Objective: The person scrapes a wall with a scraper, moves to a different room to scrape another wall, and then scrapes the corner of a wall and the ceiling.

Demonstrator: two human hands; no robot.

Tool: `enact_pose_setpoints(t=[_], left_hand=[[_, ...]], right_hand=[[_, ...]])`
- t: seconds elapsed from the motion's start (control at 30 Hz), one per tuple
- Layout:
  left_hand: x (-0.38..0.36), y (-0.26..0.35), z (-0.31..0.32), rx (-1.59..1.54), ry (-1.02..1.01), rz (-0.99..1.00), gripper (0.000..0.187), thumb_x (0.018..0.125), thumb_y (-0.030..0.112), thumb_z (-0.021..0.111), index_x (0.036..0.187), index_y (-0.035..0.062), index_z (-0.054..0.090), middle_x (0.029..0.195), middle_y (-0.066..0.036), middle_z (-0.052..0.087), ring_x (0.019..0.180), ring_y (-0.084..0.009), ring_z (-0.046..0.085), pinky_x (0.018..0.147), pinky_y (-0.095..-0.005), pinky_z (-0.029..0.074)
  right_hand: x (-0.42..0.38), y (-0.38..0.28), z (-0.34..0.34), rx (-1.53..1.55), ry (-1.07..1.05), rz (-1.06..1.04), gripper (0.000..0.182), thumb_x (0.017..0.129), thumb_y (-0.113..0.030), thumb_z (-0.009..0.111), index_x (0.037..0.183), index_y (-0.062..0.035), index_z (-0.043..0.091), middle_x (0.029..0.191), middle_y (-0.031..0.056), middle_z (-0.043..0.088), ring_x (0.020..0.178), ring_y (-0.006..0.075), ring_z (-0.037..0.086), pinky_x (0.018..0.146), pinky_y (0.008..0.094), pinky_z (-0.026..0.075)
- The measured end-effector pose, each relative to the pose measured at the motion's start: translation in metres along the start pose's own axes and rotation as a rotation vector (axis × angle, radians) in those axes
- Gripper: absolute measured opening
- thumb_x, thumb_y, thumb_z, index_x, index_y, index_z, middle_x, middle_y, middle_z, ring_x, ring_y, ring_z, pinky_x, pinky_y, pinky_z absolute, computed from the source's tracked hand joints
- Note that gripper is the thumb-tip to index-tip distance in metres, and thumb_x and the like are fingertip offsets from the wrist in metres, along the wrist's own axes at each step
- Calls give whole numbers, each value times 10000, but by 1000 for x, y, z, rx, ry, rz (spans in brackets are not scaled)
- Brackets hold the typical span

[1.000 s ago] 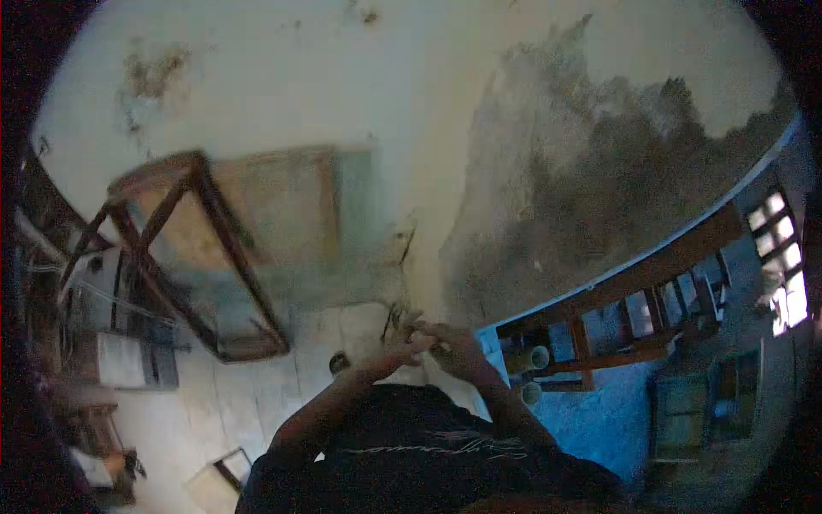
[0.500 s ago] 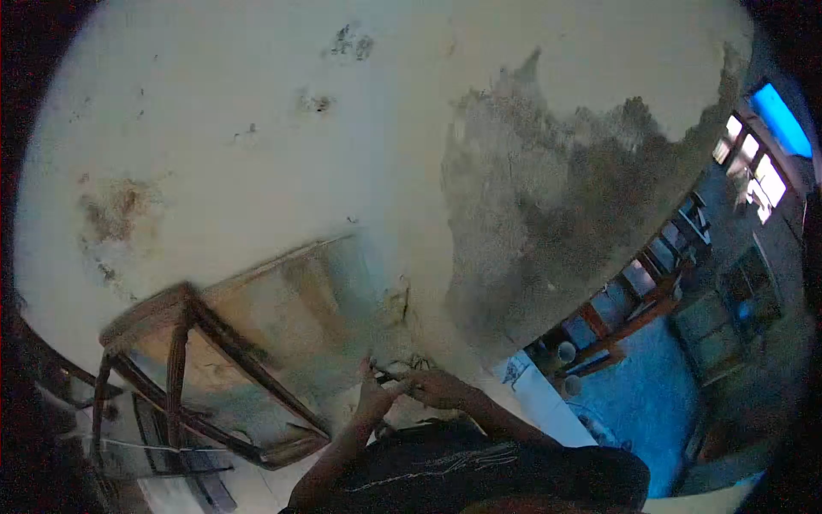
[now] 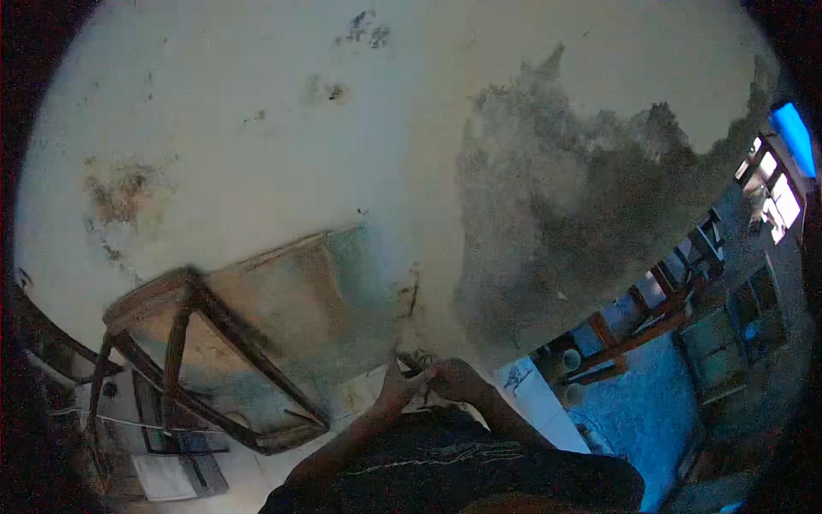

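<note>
Both hands are close together in front of the dark shirt (image 3: 428, 450), near the bottom middle of the head view. My left hand (image 3: 398, 384) is raised with its fingers closed around something small and dark that I cannot make out. From the right, my right hand (image 3: 452, 379) meets it, fingers bent in at the same spot; what they hold is too small and dim to name. Behind the hands stands the stained wall (image 3: 428, 171), with a crack just above them.
A dark wooden frame with legs (image 3: 178, 343) stands at the left. To the right are a white surface (image 3: 548, 407), a blue floor (image 3: 638, 411), a pale cup-like container (image 3: 571, 360) and wooden shelving (image 3: 634, 317). Bright windows (image 3: 779, 201) show far right.
The view has shifted slightly, so the wall stains and windows sit further right and lower. Both hands have moved a little to the right in view and remain together.
</note>
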State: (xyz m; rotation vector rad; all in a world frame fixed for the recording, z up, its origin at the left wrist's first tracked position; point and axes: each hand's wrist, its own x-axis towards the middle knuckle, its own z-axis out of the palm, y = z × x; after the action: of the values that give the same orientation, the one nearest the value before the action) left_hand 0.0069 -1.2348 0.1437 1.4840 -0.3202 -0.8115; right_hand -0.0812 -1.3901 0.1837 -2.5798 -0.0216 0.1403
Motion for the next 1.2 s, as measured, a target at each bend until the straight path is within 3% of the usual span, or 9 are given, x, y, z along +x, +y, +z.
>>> enact_pose_setpoints(t=[0.13, 0.23, 0.33, 0.5, 0.63, 0.97, 1.07, 1.13, 1.2], left_hand=[[3, 44, 36, 129, -156, 8, 1127, 722, 395, 812, 1457, 14, 48, 1380, -307, 334, 1162, -367, 527, 922, -454, 488], [35, 19, 61, 118, -160, 5, 1138, 732, 412, 797, 1472, 40, 16, 1392, -314, 323, 1165, -368, 529, 929, -470, 482], [50, 39, 89, 268, -141, 145, 1164, 738, 435, 782, 1486, 79, -34, 1417, -315, 291, 1167, -381, 530, 922, -488, 486], [57, 105, 123, 371, -106, 168, 1146, 752, 409, 775, 1485, 78, -42, 1465, -290, 207, 1154, -397, 542, 917, -485, 495], [87, 80, 135, 209, -108, 300, 1093, 791, 386, 741, 1485, 65, -39, 1488, -274, 150, 1116, -389, 572, 929, -466, 492], [136, 79, 118, 198, -137, 255, 1045, 813, 449, 700, 1486, 67, -3, 1460, -277, 247, 1163, -401, 533, 923, -462, 486], [146, 87, 95, 94, -236, 87, 901, 811, 264, 738, 1471, 88, 151, 1469, -176, 308, 1234, -312, 491, 907, -450, 487], [159, 81, 78, 279, -340, 241, 978, 834, 508, 647, 1497, 106, 51, 1456, -245, 308, 1260, -417, 436, 1031, -528, 373], [171, 85, 61, 425, -383, 348, 975, 831, 514, 646, 1498, 106, 64, 1465, -246, 291, 1285, -422, 402, 1049, -527, 352]], right_hand=[[-20, 15, -33, -34, -60, 84, 255, 864, -259, 590, 1001, -50, 642, 872, 186, 645, 799, 350, 634, 765, 449, 495], [-35, 35, -55, 142, 107, -95, 264, 876, -240, 586, 1059, -56, 637, 922, 198, 645, 782, 334, 635, 786, 421, 492], [-32, 110, -21, 185, 121, 119, 310, 912, -274, 560, 1124, -53, 609, 1024, 182, 634, 817, 291, 633, 827, 412, 479], [-21, 139, -38, 236, 237, -44, 407, 954, -302, 506, 1241, -13, 517, 1129, 174, 602, 939, 267, 600, 857, 419, 469], [-15, 122, -63, 267, 310, -103, 475, 973, -301, 482, 1328, 11, 442, 1180, 174, 585, 1002, 262, 581, 873, 417, 464], [22, 130, -67, 335, 439, 65, 503, 976, -319, 471, 1356, 2, 391, 1241, 173, 514, 1074, 275, 512, 920, 422, 413], [44, 126, -71, 334, 470, 107, 512, 977, -324, 468, 1364, -1, 375, 1260, 172, 493, 1095, 279, 491, 935, 423, 397], [58, 121, -73, 332, 493, 145, 518, 978, -328, 465, 1370, -3, 365, 1272, 172, 479, 1109, 282, 477, 944, 424, 387], [73, 119, -75, 327, 523, 177, 525, 979, -331, 463, 1375, -5, 355, 1284, 172, 465, 1123, 285, 463, 953, 425, 377]])
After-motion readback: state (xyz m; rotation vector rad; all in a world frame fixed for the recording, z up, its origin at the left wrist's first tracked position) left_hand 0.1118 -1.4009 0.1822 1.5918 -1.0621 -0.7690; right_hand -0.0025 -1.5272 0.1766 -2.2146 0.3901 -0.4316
